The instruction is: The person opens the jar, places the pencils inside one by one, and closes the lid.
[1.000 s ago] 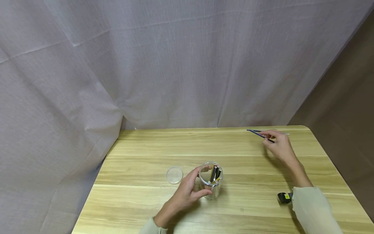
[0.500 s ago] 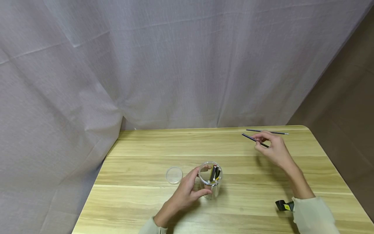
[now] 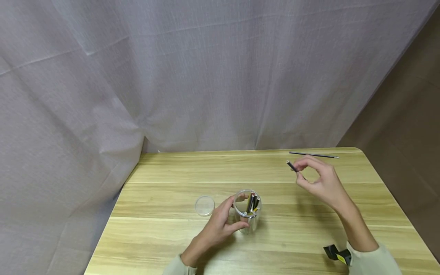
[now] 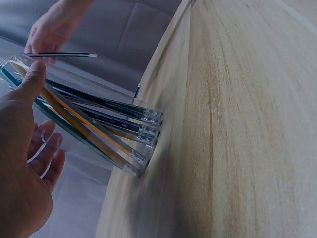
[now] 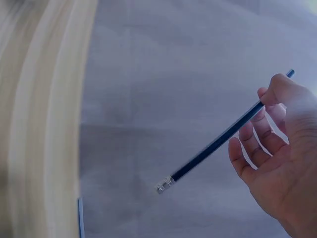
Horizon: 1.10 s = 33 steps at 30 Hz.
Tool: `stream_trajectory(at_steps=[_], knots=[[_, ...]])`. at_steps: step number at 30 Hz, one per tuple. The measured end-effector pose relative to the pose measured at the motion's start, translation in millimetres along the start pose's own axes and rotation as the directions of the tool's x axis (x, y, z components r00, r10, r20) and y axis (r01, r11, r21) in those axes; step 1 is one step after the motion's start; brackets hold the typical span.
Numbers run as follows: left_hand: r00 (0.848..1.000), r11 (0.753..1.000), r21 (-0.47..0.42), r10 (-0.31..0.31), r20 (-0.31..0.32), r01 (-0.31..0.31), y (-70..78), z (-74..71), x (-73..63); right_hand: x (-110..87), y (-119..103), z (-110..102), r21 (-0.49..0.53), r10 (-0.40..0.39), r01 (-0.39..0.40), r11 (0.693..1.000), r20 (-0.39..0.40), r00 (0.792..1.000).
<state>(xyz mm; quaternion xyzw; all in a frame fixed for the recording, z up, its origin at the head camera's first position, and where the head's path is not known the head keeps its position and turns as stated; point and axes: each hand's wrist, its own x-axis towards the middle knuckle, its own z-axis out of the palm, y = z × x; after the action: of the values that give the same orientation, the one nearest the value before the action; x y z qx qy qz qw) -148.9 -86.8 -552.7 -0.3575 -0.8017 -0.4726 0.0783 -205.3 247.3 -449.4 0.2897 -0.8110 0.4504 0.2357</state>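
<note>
My left hand [image 3: 219, 223] grips a clear cylindrical jar [image 3: 253, 225] that stands upright on the table with several pencils [image 4: 99, 119] inside. In the left wrist view the pencils lean within the jar, their eraser ends at its base. To the right, my right hand [image 3: 321, 181] pinches a dark pencil [image 5: 213, 146] between thumb and fingers, above the table. That pencil's metal-ferruled eraser end points away from the palm in the right wrist view. Behind the right hand, another dark pencil [image 3: 314, 154] lies near the table's back edge.
A round clear lid [image 3: 204, 206] lies on the table left of the jar. The wooden table [image 3: 165, 240] ends at a grey curtain [image 3: 206, 76] behind it. A black wrist-worn device [image 3: 338, 255] with a yellow label shows by the right sleeve.
The right hand has lifted its pencil away from the one lying at the back, moving left and nearer, and the pencil has turned in its fingers. The left hand and jar have stayed put.
</note>
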Motion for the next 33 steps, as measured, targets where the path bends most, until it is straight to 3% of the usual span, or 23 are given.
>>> stream_trajectory(at_steps=[7, 14, 19, 25, 29, 33], knots=[[1.000, 1.000, -0.009, -0.008, 0.001, 0.008, 1.4, -0.2, 0.0, 5.4, -27.5, -1.9, 0.059, -0.125, 0.127, 0.990, -0.040, 0.991], [1.000, 1.000, -0.012, -0.014, 0.004, 0.014, 2.2, -0.8, 0.5, 13.3, -59.2, -2.0, 0.174, -0.255, 0.266, 0.948, -0.086, 0.963], [1.000, 1.000, -0.015, -0.012, 0.004, 0.012, 2.3, -0.8, 0.6, 20.0, -83.0, -0.2, 0.327, -0.312, 0.338, 0.883, -0.130, 0.941], [1.000, 1.000, -0.011, -0.010, 0.003, 0.010, 1.6, -0.6, 0.4, 24.3, -103.9, 3.0, 0.466, -0.370, 0.415, 0.781, -0.190, 0.909], [1.000, 1.000, -0.007, -0.010, 0.004, 0.010, 1.9, -0.1, 0.3, 27.3, -112.4, 6.9, 0.509, -0.415, 0.475, 0.718, -0.235, 0.879], [1.000, 1.000, -0.003, -0.014, 0.005, 0.014, 2.3, 0.0, 0.3, 29.3, -120.0, 10.3, 0.515, -0.447, 0.520, 0.681, -0.270, 0.853]])
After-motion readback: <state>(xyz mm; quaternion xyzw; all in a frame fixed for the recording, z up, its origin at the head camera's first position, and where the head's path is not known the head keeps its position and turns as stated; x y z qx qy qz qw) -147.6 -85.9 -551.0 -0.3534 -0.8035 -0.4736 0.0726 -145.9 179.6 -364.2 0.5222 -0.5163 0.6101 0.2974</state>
